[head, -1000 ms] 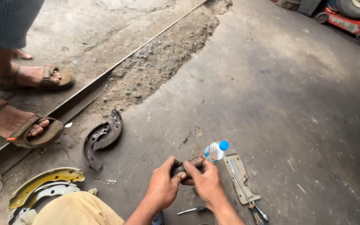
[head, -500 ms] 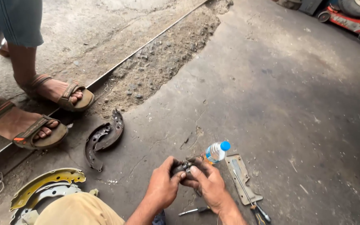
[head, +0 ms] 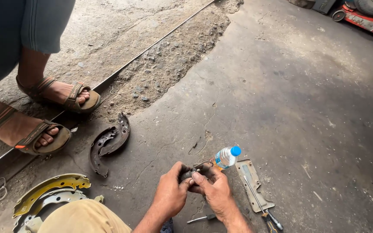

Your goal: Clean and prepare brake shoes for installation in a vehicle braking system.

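My left hand [head: 172, 190] and my right hand [head: 213, 188] meet low in the middle of the head view, both closed on a small dark metal part [head: 188, 174] with a thin wire spring sticking out toward the right. Just beyond my right hand a small plastic bottle with a blue cap [head: 227, 156] lies on the concrete. A flat grey metal lever plate [head: 254, 184] rests on the floor right of my right hand, with a screwdriver [head: 267, 214] lying across it. A smaller tool [head: 201, 219] lies under my wrists.
Two worn dark brake shoes [head: 108, 143] lie left of my hands. A yellow-green and a grey brake shoe [head: 48, 190] sit at the lower left by my knee [head: 85, 218]. Another person's sandalled feet [head: 63, 97] stand on a steel rail [head: 121, 69]. A red floor jack [head: 363, 21] is far right.
The other person's feet have shifted right along the rail, one sandal stepping forward. My hands stay on the small part, turning it slightly.
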